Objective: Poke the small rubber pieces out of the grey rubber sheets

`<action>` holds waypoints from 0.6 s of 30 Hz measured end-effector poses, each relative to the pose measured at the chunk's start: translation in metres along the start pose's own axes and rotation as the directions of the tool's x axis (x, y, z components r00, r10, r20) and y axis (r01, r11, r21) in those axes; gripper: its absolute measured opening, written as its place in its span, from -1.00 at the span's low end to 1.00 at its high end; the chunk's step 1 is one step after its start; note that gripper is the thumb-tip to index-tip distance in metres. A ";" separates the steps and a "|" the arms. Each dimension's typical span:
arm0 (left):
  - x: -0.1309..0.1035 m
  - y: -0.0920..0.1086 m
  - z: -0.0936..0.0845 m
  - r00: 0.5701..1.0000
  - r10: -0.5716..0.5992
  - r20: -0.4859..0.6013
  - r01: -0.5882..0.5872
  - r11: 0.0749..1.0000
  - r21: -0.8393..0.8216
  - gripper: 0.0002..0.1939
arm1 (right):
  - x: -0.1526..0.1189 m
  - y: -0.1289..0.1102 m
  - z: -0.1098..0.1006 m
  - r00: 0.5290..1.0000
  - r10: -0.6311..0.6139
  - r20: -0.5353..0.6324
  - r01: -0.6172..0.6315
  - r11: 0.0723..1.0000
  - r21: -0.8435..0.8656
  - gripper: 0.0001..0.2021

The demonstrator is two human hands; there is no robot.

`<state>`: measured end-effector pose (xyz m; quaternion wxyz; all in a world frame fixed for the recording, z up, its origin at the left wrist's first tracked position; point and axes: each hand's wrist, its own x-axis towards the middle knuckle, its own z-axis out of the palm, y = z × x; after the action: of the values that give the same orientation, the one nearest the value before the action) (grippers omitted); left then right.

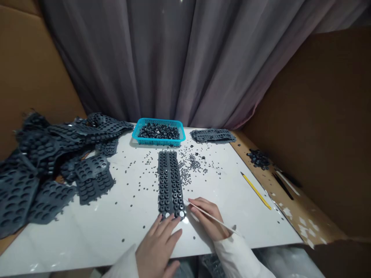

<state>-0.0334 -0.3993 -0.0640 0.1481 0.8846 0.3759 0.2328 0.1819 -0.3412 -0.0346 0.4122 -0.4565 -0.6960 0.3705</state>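
A long dark rubber sheet with rows of round, ring-like parts (170,181) lies lengthwise before me on the white table. My left hand (160,241) rests its spread fingertips on the near end of this sheet, beside two white round spots. In my right hand (209,216) is a thin white stick (213,217), pinched between thumb and fingers. Its tip points at the sheet's right edge; whether it touches cannot be made out. Many tiny dark discs (193,164) are scattered around the sheet, most densely on its right.
Behind the sheet stands a blue basket (135,135) of small black parts. Dimpled rubber sheets (58,154) are heaped at left; more stacked strips (213,135) lie back right. A yellow pencil (256,191), a black pile (258,159) and black tweezers (282,186) lie at right.
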 end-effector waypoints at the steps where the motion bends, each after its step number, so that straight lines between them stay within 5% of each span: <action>1: -0.004 0.007 0.010 1.000 -0.005 -0.004 0.005 1.000 0.023 -0.37 | -0.001 0.000 0.003 1.000 -0.018 -0.002 0.018 1.000 -0.010 -0.79; 5: 0.000 0.022 0.025 1.000 -0.030 0.010 0.029 0.998 0.057 -0.33 | -0.004 -0.002 0.008 0.991 -0.129 0.021 0.130 0.991 -0.045 -0.87; 12: 0.005 0.027 0.021 0.995 -0.100 0.022 0.096 0.982 0.160 -0.36 | -0.008 0.003 0.007 0.963 -0.249 0.105 0.260 0.959 -0.112 -0.86; 18: 0.005 0.030 0.020 0.994 -0.106 -0.007 0.105 0.969 0.223 -0.44 | -0.008 0.006 0.008 0.948 -0.311 0.069 0.317 0.944 -0.088 -0.86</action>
<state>-0.0018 -0.4174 -0.0663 0.0611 0.8750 0.4457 0.1788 0.1787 -0.3484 -0.0452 0.4242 -0.3494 -0.7880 0.2775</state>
